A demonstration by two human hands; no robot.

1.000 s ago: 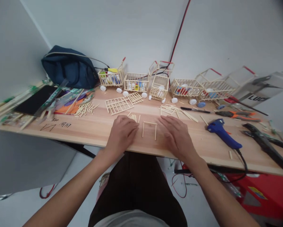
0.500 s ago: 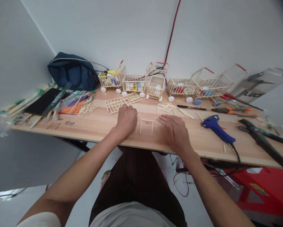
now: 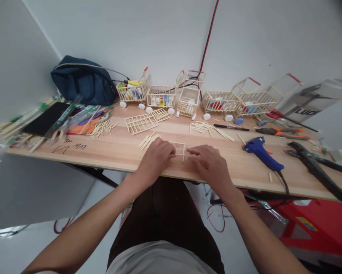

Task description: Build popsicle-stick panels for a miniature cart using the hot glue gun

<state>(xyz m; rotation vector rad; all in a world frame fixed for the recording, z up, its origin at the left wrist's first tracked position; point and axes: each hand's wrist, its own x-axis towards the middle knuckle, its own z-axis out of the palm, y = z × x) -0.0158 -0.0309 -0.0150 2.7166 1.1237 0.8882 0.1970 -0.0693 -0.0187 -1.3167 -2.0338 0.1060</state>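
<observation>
A small frame of thin wooden sticks [image 3: 184, 149] lies on the table between my hands. My left hand [image 3: 159, 154] covers the frame's left side, and its fingers pinch a thin wooden stick [image 3: 179, 154] that reaches across toward the right side piece. My right hand [image 3: 207, 161] is just right of the frame, fingers stretched toward it and a little apart, holding nothing that I can see. Behind my left hand is a small pile of cut sticks [image 3: 148, 140]. Two glued stick grids [image 3: 141, 123] lie farther back.
Several miniature stick shopping carts [image 3: 161, 97] line the wall. At right are a blue glue gun [image 3: 264, 154], orange-handled pliers [image 3: 285, 133] and a black-handled tool [image 3: 316, 169]. A blue bag [image 3: 83, 82], stick packs and loose sticks [image 3: 102, 128] occupy the left. A pen [image 3: 230, 128] lies behind.
My left hand has moved right and toward me from the stick pile, bringing a stick to the frame. The pile it covered now shows. My right hand has shifted slightly toward me.
</observation>
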